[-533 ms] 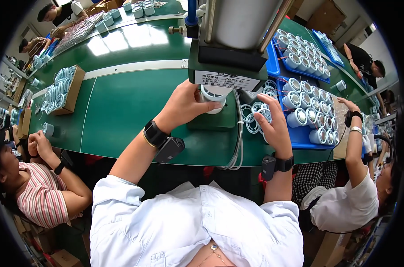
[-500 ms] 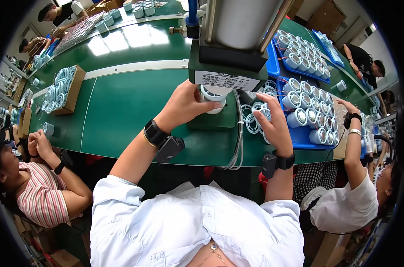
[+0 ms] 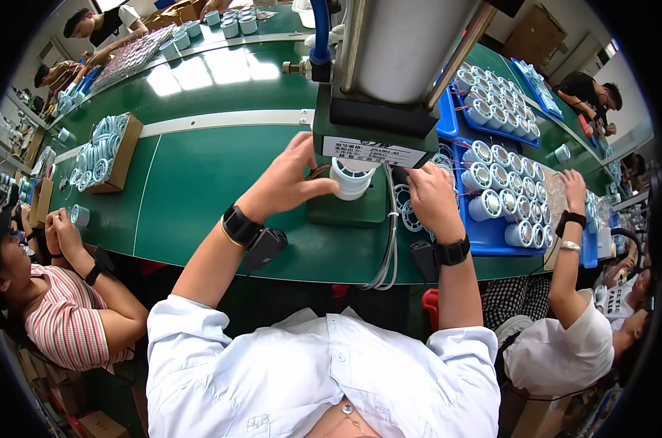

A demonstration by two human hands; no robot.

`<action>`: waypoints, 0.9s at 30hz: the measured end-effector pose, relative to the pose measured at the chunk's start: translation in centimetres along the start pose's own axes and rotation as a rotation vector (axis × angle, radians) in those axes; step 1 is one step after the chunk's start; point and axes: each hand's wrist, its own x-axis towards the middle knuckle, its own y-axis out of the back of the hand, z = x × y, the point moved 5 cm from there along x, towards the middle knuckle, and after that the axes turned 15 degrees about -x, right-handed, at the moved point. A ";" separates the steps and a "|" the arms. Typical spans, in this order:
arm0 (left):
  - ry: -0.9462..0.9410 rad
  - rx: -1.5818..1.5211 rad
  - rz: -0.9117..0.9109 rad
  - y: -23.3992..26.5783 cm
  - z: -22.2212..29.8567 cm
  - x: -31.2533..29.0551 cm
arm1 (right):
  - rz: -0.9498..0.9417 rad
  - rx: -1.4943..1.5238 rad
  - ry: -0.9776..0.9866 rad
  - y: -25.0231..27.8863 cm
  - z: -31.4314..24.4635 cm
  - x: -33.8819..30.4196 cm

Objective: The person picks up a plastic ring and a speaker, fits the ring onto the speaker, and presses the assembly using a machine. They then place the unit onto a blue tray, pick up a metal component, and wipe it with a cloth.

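Observation:
A white round plastic housing (image 3: 351, 182) stands on the green base (image 3: 345, 210) of a press, directly beneath the dark press head (image 3: 374, 125). Reddish wires stick out from the housing's left side. My left hand (image 3: 287, 182) is beside it with fingers apart, the thumb tip at the housing's edge; it grips nothing. At the right side of the press head is my right hand (image 3: 434, 198), its fingers bent and close together. Whatever lies between those fingers is hidden. Below that hand are several white slotted rings (image 3: 405, 208) on the green table.
Blue trays (image 3: 484, 235) at the right hold rows of white housings with wires. Grey cables (image 3: 386, 255) hang over the table's front edge. A cardboard box (image 3: 123, 157) of white rings stands left. Co-workers sit close on both sides.
My left hand has loosened from around the housing and shifted slightly left. My right hand's spread fingers have drawn together and moved to the press head's side. The right co-worker's hand has lowered.

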 end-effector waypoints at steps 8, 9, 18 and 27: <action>-0.062 0.315 0.253 5.9 -6.5 -1.2 | -0.077 0.368 0.049 2.8 -2.1 2.1; -0.064 0.413 0.237 5.7 -6.9 -1.0 | -0.174 0.420 0.049 2.5 -3.0 2.3; -0.054 0.443 0.133 6.4 -8.7 -1.4 | 0.030 0.460 -0.176 5.6 -2.9 3.4; -0.088 0.434 0.137 6.2 -7.4 -1.9 | 0.194 -0.089 -0.490 10.6 8.6 -13.4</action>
